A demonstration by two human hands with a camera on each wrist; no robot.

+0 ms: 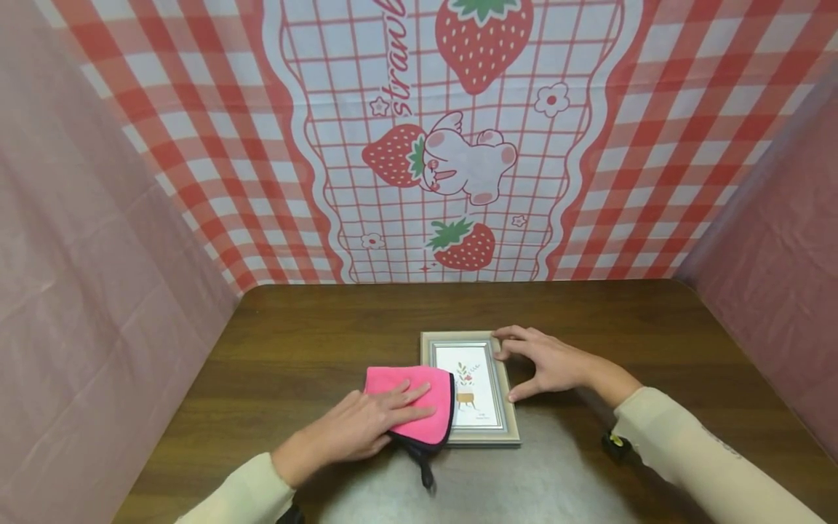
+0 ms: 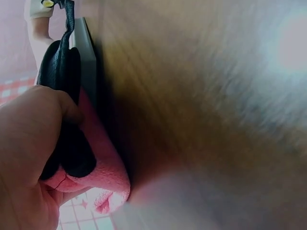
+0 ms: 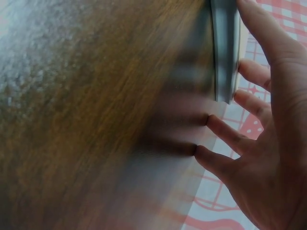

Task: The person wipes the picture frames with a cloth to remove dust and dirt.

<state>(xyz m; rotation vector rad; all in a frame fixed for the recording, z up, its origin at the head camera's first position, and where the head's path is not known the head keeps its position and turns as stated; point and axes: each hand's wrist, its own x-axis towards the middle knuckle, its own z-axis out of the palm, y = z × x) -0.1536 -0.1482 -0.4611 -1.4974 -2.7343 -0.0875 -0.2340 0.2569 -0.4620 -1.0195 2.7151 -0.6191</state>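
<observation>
A framed picture (image 1: 481, 382) of a potted plant lies face up on the table, its frame pale beige with a silver inner border. My left hand (image 1: 356, 426) holds a pink cleaning cloth (image 1: 432, 429) with black edging, fingers laid over it. The cloth covers the frame's lower left part. In the left wrist view, the thumb hooks around the black part of the cloth (image 2: 108, 160). Spread fingers of my right hand (image 1: 553, 362) touch the frame's right side. From the right wrist, two fingertips rest on the table beyond the frame's edge (image 3: 225, 52).
A brown wood-grain table (image 1: 314, 327) spreads beneath everything. Behind it hangs a red-and-white checked strawberry cloth (image 1: 458, 167), with plain pink drapes (image 1: 105, 240) at both sides. The cloth's black loop (image 1: 425, 473) trails toward the table's front.
</observation>
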